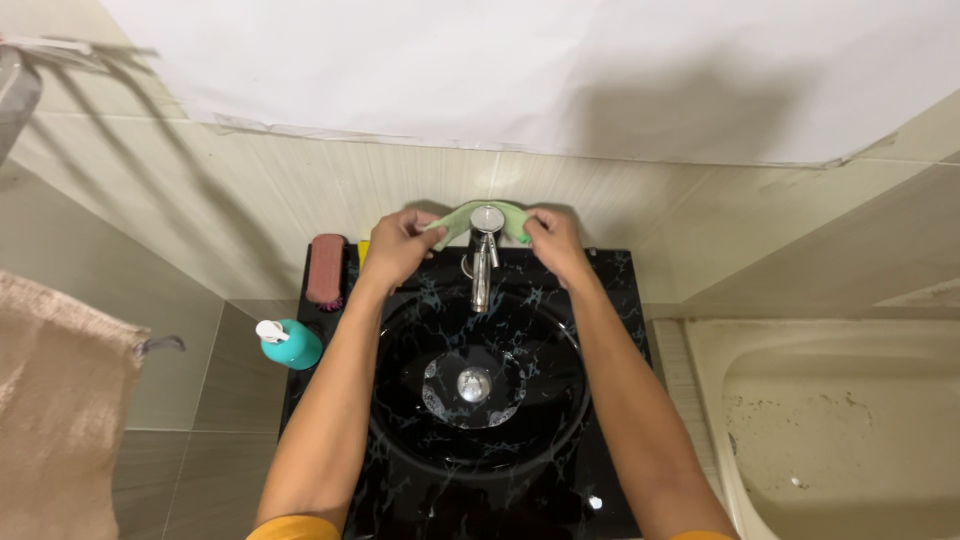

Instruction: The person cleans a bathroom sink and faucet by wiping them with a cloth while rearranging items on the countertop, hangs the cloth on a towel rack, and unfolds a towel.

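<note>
The round black sink bowl [420, 440] with pale marble lines sits in the middle of the black marble table [610, 470]. The bowl looks wet and shiny. At its bottom is a round silver drain plug [473, 384]. Nothing else lies in the bowl.

At 12 o'clock from the drain stands the shiny silver tap [483, 262], with its spout pointing down over the bowl. A soft light-green cloth [462, 216] is looped behind the top of the tap, touching it.

The person's left hand [397, 248] is at 11 o'clock from the drain. Its fingers are clenched on the left end of the cloth. The right hand [556, 246] is at 1 o'clock from the drain. It pinches the right end of the cloth. The tap stands between the two hands, so the cloth bends around it.

At 9 o'clock from the drain, by the left edge of the table, stands a teal soap bottle with a white pump [291, 343]. At 10 o'clock, near the wall, lies a dull red scrub brush [327, 270]. Just beside it a small yellow thing peeks out, too hidden to tell what it is.

A tan cloth bag [55, 410] hangs far off at 9 o'clock. A pale, dirty bathtub [830, 430] sits at 3 o'clock, well apart from the sink.
</note>
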